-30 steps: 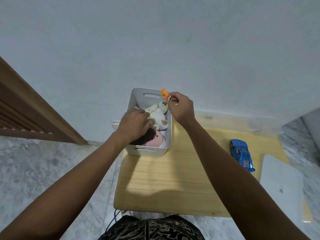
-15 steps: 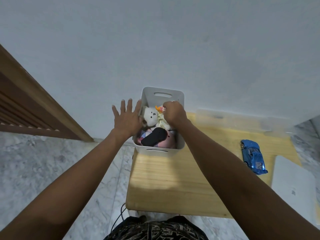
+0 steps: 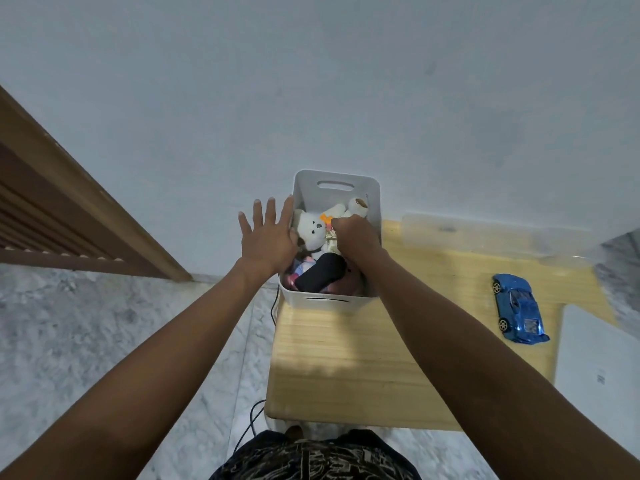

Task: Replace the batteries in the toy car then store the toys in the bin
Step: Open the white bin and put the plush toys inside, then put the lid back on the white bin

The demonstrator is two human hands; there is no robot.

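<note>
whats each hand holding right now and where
Left hand holds nothing, fingers spread at the bin. Right hand is curled inside the bin beside an orange toy piece; its hold cannot be told.

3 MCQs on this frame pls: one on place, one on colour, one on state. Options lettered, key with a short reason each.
1. Where is the toy car?
A. inside the bin
B. on the wooden table, right of the bin
C. on the floor

2. What colour is the toy car?
A. red
B. green
C. blue

3. How is the left hand?
A. fingers spread straight at the bin's left wall
B. fist round the car
C. flat on the laptop

Key:
1 B, it lies on the wooden table, apart from the bin.
2 C, its body is shiny blue.
3 A, fingers are straight, holding nothing.
</note>
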